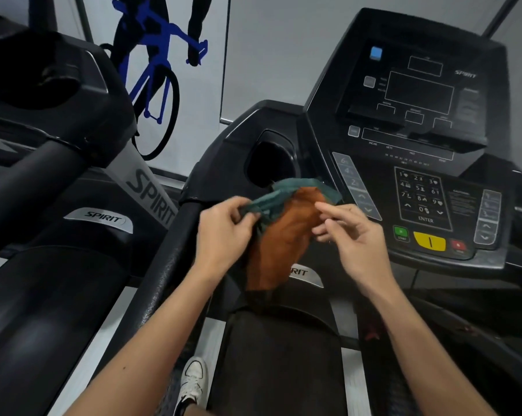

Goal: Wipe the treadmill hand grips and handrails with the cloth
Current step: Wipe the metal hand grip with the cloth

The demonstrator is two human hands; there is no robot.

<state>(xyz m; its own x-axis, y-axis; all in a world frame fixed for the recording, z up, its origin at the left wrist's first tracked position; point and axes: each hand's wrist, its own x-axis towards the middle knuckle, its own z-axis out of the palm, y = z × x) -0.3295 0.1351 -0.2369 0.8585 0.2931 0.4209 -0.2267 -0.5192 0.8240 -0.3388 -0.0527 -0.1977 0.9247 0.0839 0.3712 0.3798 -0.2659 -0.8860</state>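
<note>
Left hand (223,232) pinches soft, crumpled orange cloth (283,244) with green edge.

Handrail (166,265) left unobstructed; console (418,187) blocks ahead

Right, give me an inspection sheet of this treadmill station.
Surface: dark belt, partly hidden by the arms.
Job's things: orange-and-teal cloth held up in front of the console; left handrail not touched by either hand.
Clutter: nothing seen.
Hands: left hand pinches the cloth's teal edge; right hand at the cloth, grip unclear.
Cables: thin dark line below the console, possibly a cord.
Surroundings: second treadmill on the left; cyclist graphic on the wall; white shoe beside the belt.
</note>
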